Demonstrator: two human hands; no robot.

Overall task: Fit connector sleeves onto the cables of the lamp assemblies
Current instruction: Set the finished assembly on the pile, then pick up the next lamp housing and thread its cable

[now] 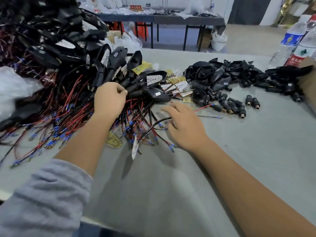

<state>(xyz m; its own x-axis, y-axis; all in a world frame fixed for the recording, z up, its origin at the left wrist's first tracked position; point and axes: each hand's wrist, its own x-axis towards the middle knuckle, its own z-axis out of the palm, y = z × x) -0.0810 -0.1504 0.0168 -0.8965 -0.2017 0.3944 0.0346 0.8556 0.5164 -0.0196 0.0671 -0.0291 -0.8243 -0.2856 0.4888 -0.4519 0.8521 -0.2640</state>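
left hand [109, 100] grip pinching a black connector sleeve [135, 88] at frame centre, right hand [184, 125] fingers spread, resting on a black cable [153, 124], lamp assemblies [68, 53] heaped upper left, loose sleeves [239, 106] right of centre, grey surface [171, 177]

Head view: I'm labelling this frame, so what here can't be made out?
- Left hand: its fingertips curl into the lamp pile; the exact part held is hidden.
- Right hand: its palm hides the cables beneath, so grip is unclear.
- Water bottles: cut off by the right edge.
- Far table: items too small and blurred.
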